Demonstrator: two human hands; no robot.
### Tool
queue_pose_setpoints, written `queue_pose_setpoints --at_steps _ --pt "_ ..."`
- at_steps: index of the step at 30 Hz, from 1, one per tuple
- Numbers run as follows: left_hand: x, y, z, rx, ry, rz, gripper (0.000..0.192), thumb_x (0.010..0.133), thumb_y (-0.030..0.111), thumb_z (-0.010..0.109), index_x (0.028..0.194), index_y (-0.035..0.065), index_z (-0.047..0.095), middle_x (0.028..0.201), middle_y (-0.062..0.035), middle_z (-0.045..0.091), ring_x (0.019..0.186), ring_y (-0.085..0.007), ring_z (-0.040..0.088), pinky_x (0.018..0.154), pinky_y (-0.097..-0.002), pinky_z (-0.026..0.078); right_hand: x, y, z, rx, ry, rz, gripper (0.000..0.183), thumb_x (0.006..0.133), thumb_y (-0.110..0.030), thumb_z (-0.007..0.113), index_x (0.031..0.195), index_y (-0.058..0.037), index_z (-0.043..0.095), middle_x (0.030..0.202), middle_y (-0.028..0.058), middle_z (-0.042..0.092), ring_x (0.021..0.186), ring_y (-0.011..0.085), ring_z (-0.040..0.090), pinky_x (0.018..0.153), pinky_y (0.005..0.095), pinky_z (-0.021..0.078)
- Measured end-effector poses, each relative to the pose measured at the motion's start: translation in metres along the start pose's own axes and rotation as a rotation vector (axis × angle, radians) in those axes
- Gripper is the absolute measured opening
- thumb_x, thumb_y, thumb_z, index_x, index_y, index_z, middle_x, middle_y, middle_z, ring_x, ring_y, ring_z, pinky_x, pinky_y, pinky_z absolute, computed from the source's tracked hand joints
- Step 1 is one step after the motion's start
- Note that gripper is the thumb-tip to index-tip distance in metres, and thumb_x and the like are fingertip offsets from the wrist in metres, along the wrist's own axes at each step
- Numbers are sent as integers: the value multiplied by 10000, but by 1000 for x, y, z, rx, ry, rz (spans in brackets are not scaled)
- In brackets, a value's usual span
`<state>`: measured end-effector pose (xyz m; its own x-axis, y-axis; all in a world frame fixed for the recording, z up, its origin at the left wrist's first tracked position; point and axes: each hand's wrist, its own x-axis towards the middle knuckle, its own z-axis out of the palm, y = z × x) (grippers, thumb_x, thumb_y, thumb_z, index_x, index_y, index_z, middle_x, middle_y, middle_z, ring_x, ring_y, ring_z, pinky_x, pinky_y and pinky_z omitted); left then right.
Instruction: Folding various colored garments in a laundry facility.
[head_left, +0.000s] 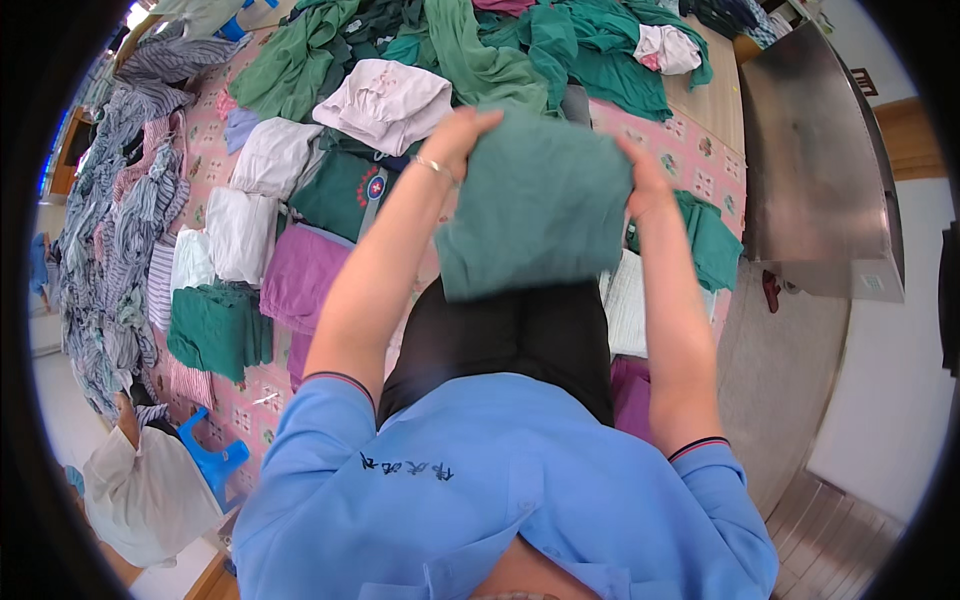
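My left hand (459, 139), with a bracelet at the wrist, grips the far left side of a folded green garment (536, 202). My right hand (646, 180) has hold of its right edge. The garment hangs in front of my black trousers and looks slightly blurred. Just beyond my left hand lies a folded pale pink garment (386, 105) with printed marks. Under my left forearm sits a dark green folded piece (334, 191) bearing a round badge. Close to my right forearm are a green folded garment (705, 240) and a white folded cloth (626, 307).
Loose green clothes (480, 52) heap at the far side of the pink patterned cover (701, 154). Striped garments (124, 247) pile at left. Folded purple (304, 274) and white (244, 232) stacks stand nearer. A metal cabinet (817, 165) borders the right; a blue stool (214, 457) is lower left.
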<state>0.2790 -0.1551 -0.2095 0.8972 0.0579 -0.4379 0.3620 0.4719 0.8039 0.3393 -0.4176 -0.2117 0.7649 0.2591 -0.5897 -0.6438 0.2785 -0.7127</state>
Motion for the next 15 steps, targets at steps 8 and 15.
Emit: queue_pose_setpoints --at_steps 8,15 --pt "-119 73 48 275 -193 460 289 880 244 543 961 -29 597 877 -41 622 791 -100 572 724 -221 451 -138 -39 26 -95 5 -500 504 877 -325 535 1223 31 453 1182 115 540 1061 223 529 925 358 402" --pt "-171 -83 -24 468 -73 53 246 826 229 601 834 -16 620 690 4 574 567 -55 496 511 -211 401 -151 142 -83 -440 31 12 457 836 -285 578 1142 50 519 1083 105 591 949 196 573 793 329 456"
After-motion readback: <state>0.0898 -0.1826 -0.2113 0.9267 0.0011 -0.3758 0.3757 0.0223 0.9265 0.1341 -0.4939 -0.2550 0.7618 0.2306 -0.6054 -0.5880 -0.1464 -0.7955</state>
